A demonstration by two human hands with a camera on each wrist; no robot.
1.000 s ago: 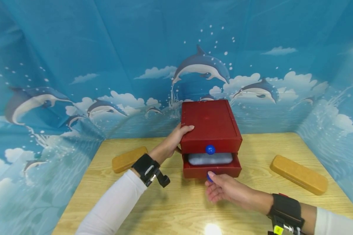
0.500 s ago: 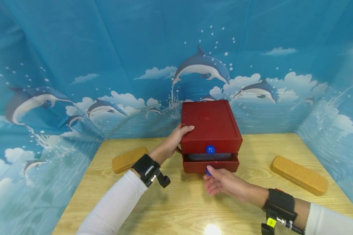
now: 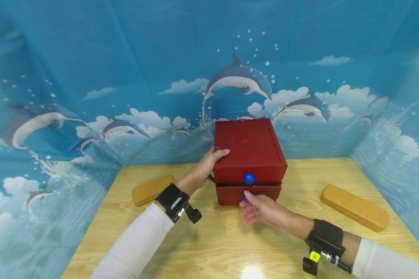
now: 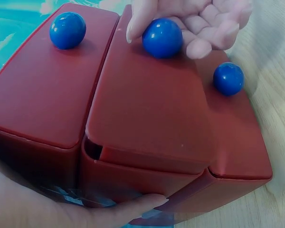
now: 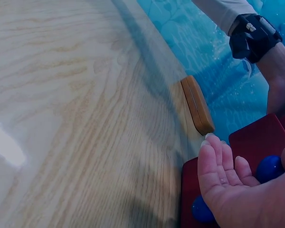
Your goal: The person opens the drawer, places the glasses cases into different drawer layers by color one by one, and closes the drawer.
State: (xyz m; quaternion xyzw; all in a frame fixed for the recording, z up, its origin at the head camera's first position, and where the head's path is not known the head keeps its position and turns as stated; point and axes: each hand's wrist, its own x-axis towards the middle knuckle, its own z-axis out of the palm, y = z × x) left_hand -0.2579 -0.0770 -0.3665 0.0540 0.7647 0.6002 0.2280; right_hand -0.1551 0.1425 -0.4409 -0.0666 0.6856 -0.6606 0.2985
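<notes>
On the wooden counter (image 3: pixel 230 240), against the far dolphin backdrop, stands the red drawer box (image 3: pixel 248 149). The left hand (image 3: pixel 209 164) clasps its left side, thumb curled over the top edge, while the right hand (image 3: pixel 260 211) has its fingers bent around the blue knob (image 4: pixel 162 37) of the middle drawer (image 3: pixel 248 193), which is almost flush. A tan case (image 3: pixel 153 189) lies to the left and another tan case (image 3: pixel 355 207) to the right.

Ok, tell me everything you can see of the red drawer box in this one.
The red drawer box is a glossy, plastic-looking chest with stacked drawers, each bearing a round blue knob. It stands upright at the back of the wooden table. The middle drawer sits slightly out. The left hand grips its left side; the right hand pinches the middle knob.
</notes>
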